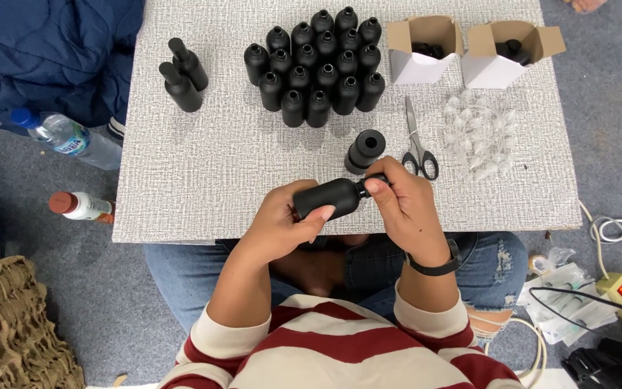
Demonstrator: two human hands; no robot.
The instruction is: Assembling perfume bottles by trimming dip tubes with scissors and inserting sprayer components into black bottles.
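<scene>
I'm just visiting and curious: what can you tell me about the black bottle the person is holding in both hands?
The black bottle is matte, plastic-looking and round-bodied, narrowing to a neck. It lies on its side above the near edge of the table, neck toward the person's right. The left hand wraps the body, thumb across the front. The right hand pinches the neck end with its fingers, hiding the opening, so I cannot tell whether a cap is on.

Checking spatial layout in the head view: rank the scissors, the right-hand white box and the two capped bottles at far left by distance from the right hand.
From the right hand:
1. Scissors, just above it.
2. Right-hand white box, top right corner.
3. Two capped bottles, far upper left.
</scene>
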